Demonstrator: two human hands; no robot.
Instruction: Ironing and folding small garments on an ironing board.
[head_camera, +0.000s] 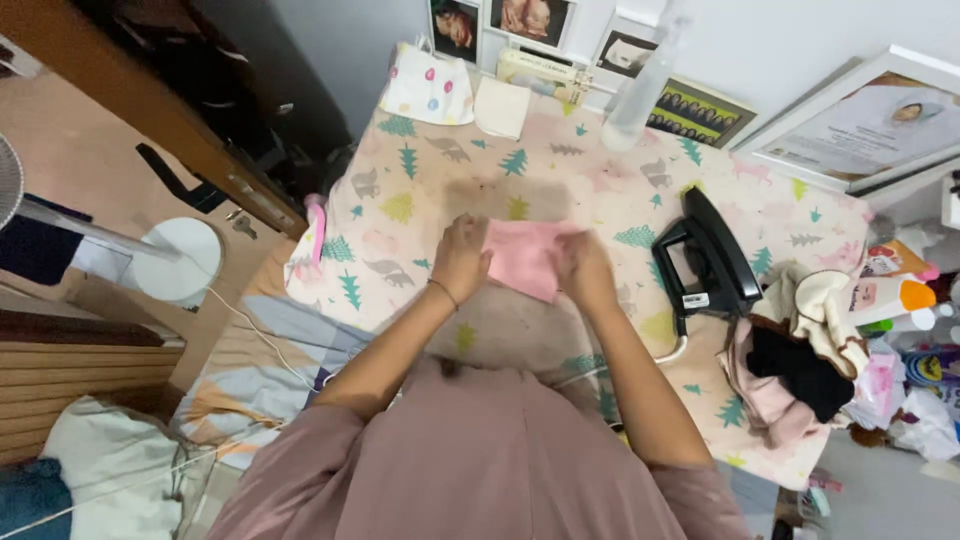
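Two hands pinch a small pink folded cloth (525, 256) at mid-board: your left hand (461, 256) grips its left edge, your right hand (584, 268) its right, on the tree-patterned ironing cover (420, 190). Nearby right, a black iron (712, 262) stands upright.

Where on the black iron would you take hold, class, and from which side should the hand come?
Grip the black iron by its long handle bar along the top, coming from above. It stands on the printed cloth to the right of the pink cloth, so the right hand, nearest it, probably suits best.
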